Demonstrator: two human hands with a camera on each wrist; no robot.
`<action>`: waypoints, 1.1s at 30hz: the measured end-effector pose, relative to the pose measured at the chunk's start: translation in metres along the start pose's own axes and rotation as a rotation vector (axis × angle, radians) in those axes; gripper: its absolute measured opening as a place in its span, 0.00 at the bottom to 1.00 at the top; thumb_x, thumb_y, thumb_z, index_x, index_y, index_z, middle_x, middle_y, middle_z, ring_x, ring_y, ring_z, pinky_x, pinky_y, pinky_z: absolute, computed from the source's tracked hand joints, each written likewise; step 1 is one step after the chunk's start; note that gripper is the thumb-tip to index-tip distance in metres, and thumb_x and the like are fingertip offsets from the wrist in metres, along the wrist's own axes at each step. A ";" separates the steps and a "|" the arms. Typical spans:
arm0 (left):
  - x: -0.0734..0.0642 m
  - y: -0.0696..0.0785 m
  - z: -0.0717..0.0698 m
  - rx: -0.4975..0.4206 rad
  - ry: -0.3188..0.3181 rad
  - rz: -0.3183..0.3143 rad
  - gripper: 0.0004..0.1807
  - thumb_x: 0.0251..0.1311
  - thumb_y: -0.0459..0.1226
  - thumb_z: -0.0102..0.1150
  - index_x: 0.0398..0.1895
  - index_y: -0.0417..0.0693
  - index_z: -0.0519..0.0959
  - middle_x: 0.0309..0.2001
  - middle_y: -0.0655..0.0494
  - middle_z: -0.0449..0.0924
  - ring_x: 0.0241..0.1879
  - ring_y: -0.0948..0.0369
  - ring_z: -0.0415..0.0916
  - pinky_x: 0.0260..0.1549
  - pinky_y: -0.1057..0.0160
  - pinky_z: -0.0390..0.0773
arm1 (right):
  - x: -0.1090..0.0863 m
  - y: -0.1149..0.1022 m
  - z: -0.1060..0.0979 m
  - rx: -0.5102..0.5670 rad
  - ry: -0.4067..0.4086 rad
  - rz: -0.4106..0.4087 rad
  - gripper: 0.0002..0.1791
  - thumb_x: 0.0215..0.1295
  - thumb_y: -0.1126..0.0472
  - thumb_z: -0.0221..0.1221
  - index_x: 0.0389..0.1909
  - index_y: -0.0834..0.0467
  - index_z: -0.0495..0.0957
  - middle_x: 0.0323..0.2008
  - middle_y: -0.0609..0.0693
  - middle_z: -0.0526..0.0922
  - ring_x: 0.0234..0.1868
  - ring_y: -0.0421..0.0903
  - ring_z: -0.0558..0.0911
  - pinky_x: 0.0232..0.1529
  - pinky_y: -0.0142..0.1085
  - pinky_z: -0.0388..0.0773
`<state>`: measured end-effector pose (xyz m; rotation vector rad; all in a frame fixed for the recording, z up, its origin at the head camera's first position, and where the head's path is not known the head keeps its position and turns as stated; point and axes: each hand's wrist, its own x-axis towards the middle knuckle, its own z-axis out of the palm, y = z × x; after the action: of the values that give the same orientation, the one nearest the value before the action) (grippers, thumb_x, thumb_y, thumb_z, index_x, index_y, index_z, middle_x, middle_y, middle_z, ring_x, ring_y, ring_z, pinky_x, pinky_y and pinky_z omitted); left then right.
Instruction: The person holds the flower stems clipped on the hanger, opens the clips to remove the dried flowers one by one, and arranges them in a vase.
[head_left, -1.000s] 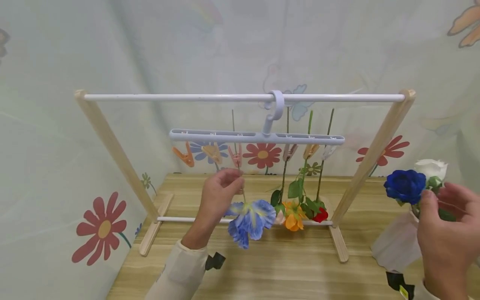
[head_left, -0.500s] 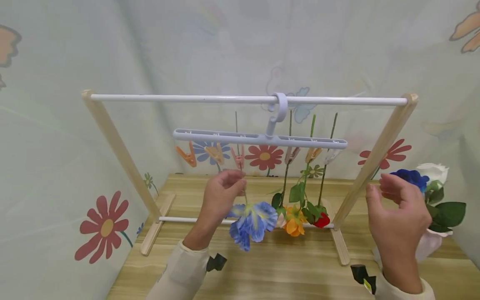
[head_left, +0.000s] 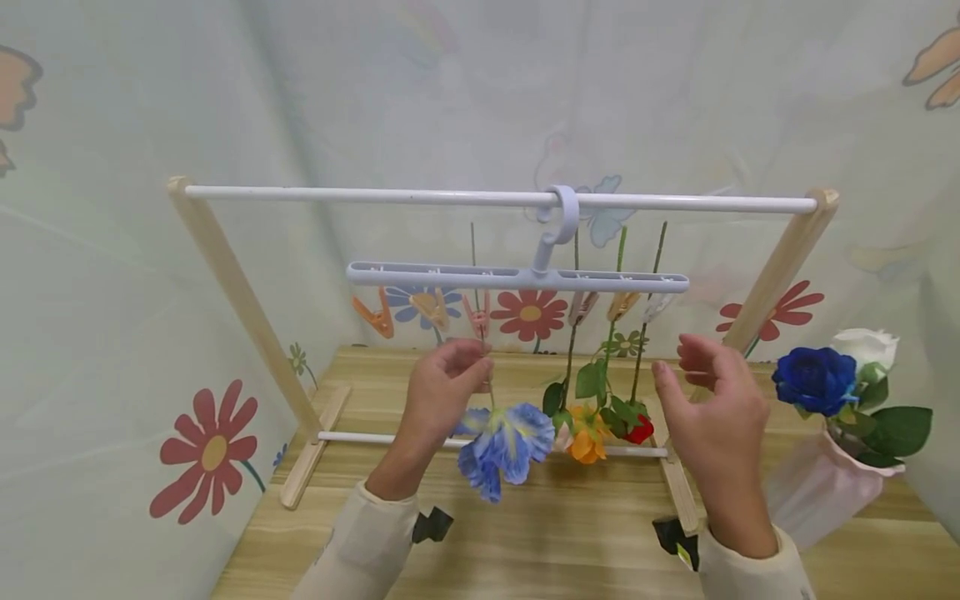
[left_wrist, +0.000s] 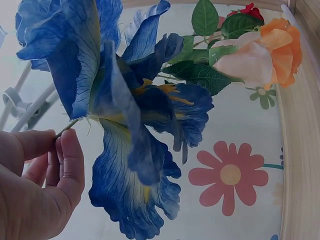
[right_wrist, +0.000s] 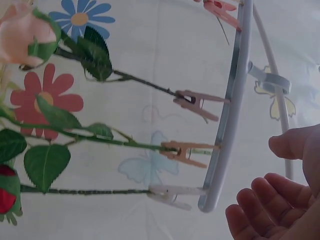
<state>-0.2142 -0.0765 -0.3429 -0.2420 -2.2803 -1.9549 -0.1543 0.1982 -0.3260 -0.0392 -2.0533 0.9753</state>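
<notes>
One blue flower [head_left: 506, 446], stem [left_wrist: 70, 126] between left fingers [left_wrist: 73, 162].

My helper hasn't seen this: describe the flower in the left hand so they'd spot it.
Find the wooden-sided rack and the pale hanger on it. Below the hanger, the left hand pinches the stem of a blue flower. Broad ruffled petals streaked yellow set it apart from the orange flower, red flower and vase's blue rose.

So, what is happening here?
A person's left hand pinches the thin stem of a ruffled blue flower below a pale blue plastic hanger. The right hand holds nothing. A pink rose, orange flower and red flower hang head-down from plastic clips. A blue rose and a white rose stand in a pale pink vase.
</notes>
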 end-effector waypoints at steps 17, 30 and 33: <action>0.001 -0.001 0.000 0.004 0.000 0.009 0.08 0.65 0.33 0.65 0.46 0.43 0.84 0.44 0.44 0.86 0.34 0.58 0.84 0.39 0.57 0.88 | 0.003 -0.030 0.037 0.136 -0.103 -0.041 0.22 0.60 0.66 0.70 0.55 0.66 0.79 0.42 0.60 0.84 0.42 0.52 0.83 0.45 0.14 0.71; 0.001 0.000 0.000 0.000 -0.003 0.013 0.09 0.64 0.33 0.66 0.46 0.39 0.83 0.44 0.47 0.86 0.37 0.57 0.84 0.37 0.61 0.88 | 0.003 -0.067 0.079 0.195 -0.217 -0.057 0.23 0.61 0.59 0.71 0.54 0.63 0.79 0.44 0.57 0.85 0.40 0.52 0.84 0.45 0.46 0.85; 0.000 -0.001 0.001 -0.003 -0.003 0.013 0.11 0.64 0.33 0.66 0.47 0.37 0.83 0.43 0.46 0.86 0.37 0.55 0.85 0.36 0.61 0.88 | 0.003 -0.073 0.089 0.198 -0.240 -0.079 0.22 0.61 0.59 0.71 0.53 0.63 0.80 0.43 0.57 0.85 0.40 0.52 0.85 0.43 0.46 0.85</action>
<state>-0.2146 -0.0761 -0.3437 -0.2599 -2.2714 -1.9536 -0.1968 0.0929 -0.3077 0.2738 -2.1439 1.1760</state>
